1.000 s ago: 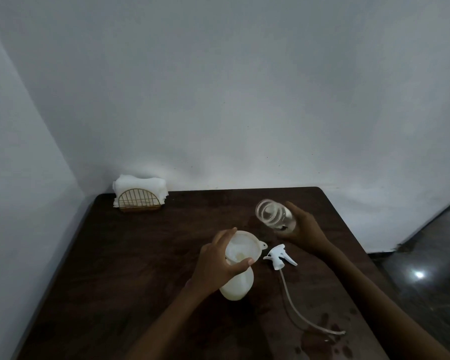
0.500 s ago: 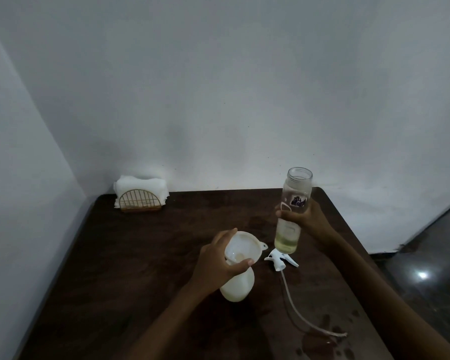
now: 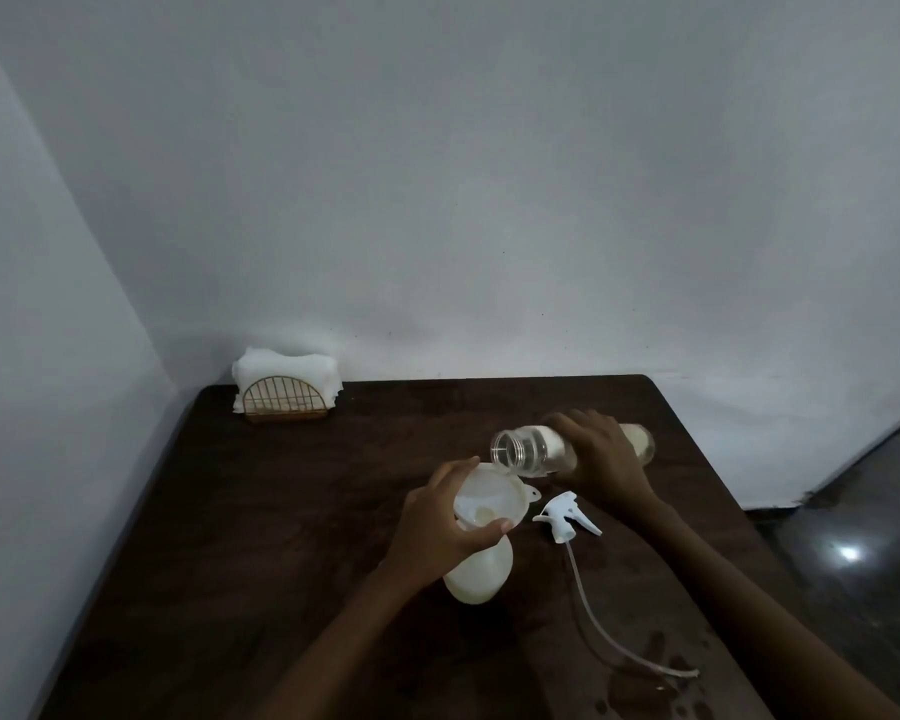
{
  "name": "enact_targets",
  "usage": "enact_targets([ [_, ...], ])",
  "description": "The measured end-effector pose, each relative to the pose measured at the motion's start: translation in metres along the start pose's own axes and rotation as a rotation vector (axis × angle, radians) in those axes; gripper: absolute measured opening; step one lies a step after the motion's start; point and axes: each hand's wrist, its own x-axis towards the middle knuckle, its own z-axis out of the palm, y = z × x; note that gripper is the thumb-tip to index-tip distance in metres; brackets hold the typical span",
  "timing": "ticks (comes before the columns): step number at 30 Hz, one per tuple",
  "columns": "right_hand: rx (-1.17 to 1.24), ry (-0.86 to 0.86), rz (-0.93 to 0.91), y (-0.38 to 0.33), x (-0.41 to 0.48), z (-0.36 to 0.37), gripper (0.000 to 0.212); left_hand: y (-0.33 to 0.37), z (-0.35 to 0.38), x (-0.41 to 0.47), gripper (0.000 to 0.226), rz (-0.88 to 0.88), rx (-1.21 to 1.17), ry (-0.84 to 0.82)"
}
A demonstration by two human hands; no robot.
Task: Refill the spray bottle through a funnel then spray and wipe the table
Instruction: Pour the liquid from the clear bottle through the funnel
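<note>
The left hand (image 3: 437, 530) reaches in from the near edge with its forearm angled up to the right, thumb and fingers curled round the rim of the white funnel (image 3: 492, 498), thumb on the near side and fingers on the far left side. The funnel sits in the top of the pale spray bottle (image 3: 481, 574), which stands on the dark surface (image 3: 281, 511) near the middle. The right hand (image 3: 601, 459) comes in from the near right and is wrapped over the middle of the clear bottle (image 3: 523, 449), holding it almost on its side, open mouth pointing left and just beside the funnel's far right rim; pale yellowish liquid shows at its base end. Half a second ago this bottle was upright and raised higher; now it is tipped over and lowered toward the funnel, while the left hand's hold looks unchanged. The white trigger head (image 3: 567, 517) lies just right of the spray bottle, its tube (image 3: 591, 615) trailing nearer to wet patches (image 3: 640, 693). A napkin holder (image 3: 287, 405) stands at the far left corner.
</note>
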Motion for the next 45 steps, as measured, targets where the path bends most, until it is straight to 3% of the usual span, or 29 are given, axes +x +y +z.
enact_targets([
  [9,-0.137,0.109,-0.098,0.009,-0.001,0.006,0.044,0.003,-0.002,-0.001,0.091,0.027,0.006,0.013],
  [16,-0.201,0.134,-0.148,0.016,-0.004,0.01,0.053,0.001,-0.002,-0.001,0.09,0.033,0.008,0.008],
  [27,-0.227,0.168,-0.157,0.017,-0.004,0.01,0.05,0.001,-0.001,0.0,0.091,0.029,0.018,0.015],
  [34,-0.217,0.149,-0.149,0.019,-0.004,0.007,0.038,0.001,-0.001,0.0,0.09,0.03,0.017,0.016],
  [45,-0.225,0.126,-0.128,0.014,-0.005,0.001,0.045,-0.002,0.001,0.0,0.09,0.009,0.013,0.012],
])
